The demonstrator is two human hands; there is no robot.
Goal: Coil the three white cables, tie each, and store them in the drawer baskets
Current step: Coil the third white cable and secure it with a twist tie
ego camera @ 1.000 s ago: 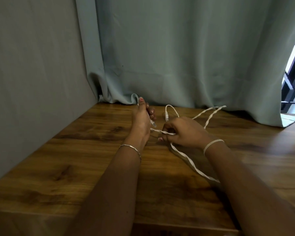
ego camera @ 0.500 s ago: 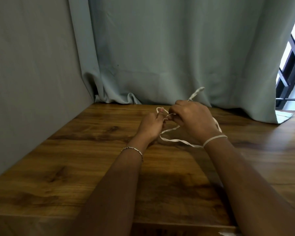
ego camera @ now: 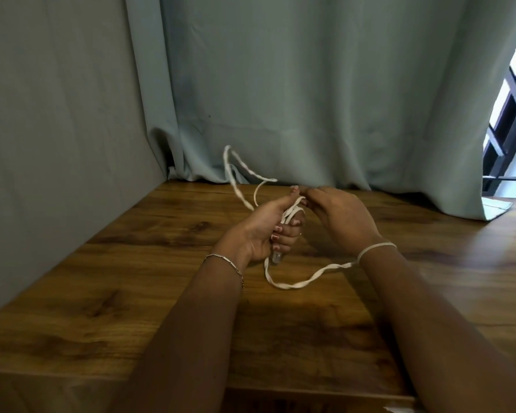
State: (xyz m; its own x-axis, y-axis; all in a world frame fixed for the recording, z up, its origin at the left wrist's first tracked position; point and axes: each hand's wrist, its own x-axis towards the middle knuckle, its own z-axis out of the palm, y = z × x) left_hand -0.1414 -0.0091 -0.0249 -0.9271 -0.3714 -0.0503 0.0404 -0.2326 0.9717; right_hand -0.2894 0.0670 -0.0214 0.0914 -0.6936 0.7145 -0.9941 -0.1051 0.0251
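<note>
One flat white cable (ego camera: 292, 284) is in view above the wooden table (ego camera: 131, 263). My left hand (ego camera: 265, 231) grips a few gathered turns of it, palm up, fingers curled round the bundle, with a clear plug end poking out below the fist. My right hand (ego camera: 337, 216) pinches the cable at the top of the bundle, touching my left fingertips. A loose loop hangs down and trails under my right wrist. Another loop swings in the air up and to the left. A white elastic band (ego camera: 376, 248) sits round my right wrist. No other cables or drawer baskets show.
A grey-green curtain (ego camera: 310, 99) hangs along the back of the table, its hem resting on the wood. A grey wall (ego camera: 57, 144) closes the left side. A window with dark bars (ego camera: 510, 114) shows at the far right.
My left hand has turned palm up and now holds gathered turns of cable. The loose end has swung from the right up to the left. A loop has dropped onto the table.
</note>
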